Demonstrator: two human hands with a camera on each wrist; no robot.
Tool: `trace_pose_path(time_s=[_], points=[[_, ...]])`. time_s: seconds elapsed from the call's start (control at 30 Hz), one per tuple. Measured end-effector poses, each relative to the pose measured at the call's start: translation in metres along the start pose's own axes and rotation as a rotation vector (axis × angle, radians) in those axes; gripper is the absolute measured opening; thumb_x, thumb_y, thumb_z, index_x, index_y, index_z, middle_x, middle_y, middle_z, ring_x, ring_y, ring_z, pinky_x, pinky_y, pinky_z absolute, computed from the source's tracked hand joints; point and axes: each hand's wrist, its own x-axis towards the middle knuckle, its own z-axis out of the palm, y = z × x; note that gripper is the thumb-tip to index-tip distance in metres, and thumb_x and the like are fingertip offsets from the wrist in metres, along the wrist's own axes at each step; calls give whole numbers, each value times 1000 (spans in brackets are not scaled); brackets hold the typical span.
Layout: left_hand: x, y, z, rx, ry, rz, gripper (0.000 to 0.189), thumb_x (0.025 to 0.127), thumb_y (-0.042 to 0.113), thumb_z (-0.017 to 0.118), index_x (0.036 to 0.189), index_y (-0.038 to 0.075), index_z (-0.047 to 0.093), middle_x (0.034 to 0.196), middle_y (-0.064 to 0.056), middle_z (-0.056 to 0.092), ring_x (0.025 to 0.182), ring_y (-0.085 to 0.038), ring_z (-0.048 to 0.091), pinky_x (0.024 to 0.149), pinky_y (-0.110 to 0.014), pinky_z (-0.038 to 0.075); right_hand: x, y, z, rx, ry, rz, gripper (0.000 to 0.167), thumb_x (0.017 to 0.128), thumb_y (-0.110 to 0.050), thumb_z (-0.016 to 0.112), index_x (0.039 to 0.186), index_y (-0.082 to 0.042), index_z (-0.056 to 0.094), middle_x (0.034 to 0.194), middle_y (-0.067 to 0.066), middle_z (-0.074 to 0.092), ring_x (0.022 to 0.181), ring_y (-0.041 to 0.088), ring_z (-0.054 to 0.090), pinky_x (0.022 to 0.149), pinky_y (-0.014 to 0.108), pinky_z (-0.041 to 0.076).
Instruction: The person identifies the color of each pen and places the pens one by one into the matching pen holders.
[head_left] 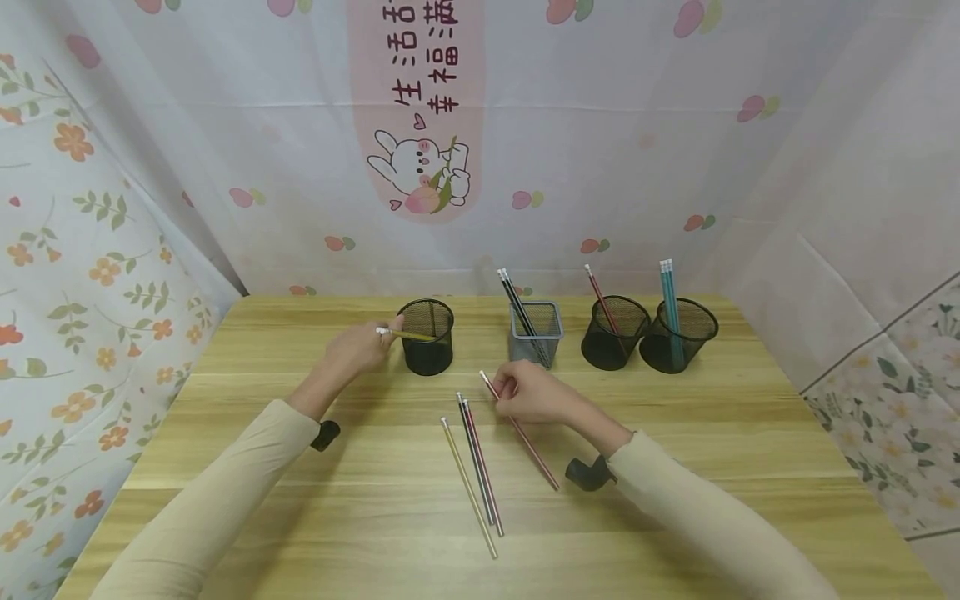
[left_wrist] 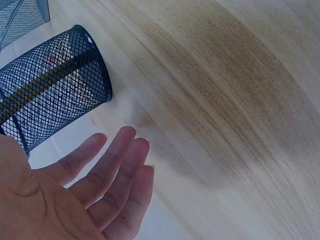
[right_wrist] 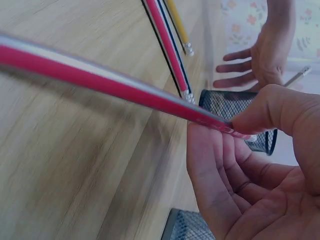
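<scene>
My right hand (head_left: 534, 392) pinches a red pencil (head_left: 536, 454) near its eraser end, between thumb and fingertips. Its other end slants down toward the front of the table. The left hand (head_left: 360, 346) is beside a round black mesh pencil cup (head_left: 429, 360), fingers loosely extended with nothing in them. A yellow pencil (head_left: 408, 335) leans in that cup, its eraser end sticking out toward the left hand. Between the arms, a yellow pencil (head_left: 468, 487), a black pencil (head_left: 474, 454) and another red pencil (head_left: 486, 475) lie on the table.
Right of the left cup stands a square grey mesh holder (head_left: 561, 323) with black pencils (head_left: 517, 296). Farther right are a round black cup (head_left: 600, 350) with a red pencil (head_left: 600, 296) and another round cup (head_left: 656, 354) with teal pencils (head_left: 670, 300). A printed curtain (head_left: 600, 125) hangs behind.
</scene>
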Motion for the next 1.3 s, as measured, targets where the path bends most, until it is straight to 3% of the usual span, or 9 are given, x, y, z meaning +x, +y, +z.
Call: trace_pose_path(time_s=[0.13,0.3,0.6,0.77,1.0,1.3], points=[[0,1,-1,-1,8,5,77,108,58,12,152,6,47,143,-29,50,117,-48,58,71,-53,51,-6,3,-6,15,21,-31,13,79,1,63,92,0,66,76,-1,61,70,13,56,63,27,47],[1,1,-2,-8,7,-1,74,109,57,13,153,7,47,143,-29,51,103,-42,62,62,-46,46,-13,4,-14,33,41,-48,14,80,0,63,94,1,66,78,0,61,70,14,57,63,29,48],[2,0,-2,-6,6,-3,77,108,59,12,153,8,47,144,-28,50,112,-45,60,67,-50,48,-21,3,-32,48,97,-81,12,85,3,63,96,1,66,82,2,61,73,17,58,68,30,51],[1,0,-2,-4,-1,-6,78,108,59,10,153,6,47,145,-29,49,117,-49,57,70,-52,50,-25,-2,-47,64,174,-121,12,87,4,64,99,1,66,86,3,62,76,19,59,69,31,50],[1,-1,0,-7,16,3,79,108,58,11,151,4,48,144,-27,50,124,-51,53,84,-61,49,-35,-3,-73,94,273,-122,15,92,4,64,106,-2,66,91,7,64,80,22,63,69,35,56],[0,-2,1,-14,21,19,79,108,58,11,150,2,50,144,-29,50,125,-51,51,88,-64,47,-51,-5,-115,60,539,-197,13,97,0,64,109,1,64,94,10,64,80,20,64,70,23,51]])
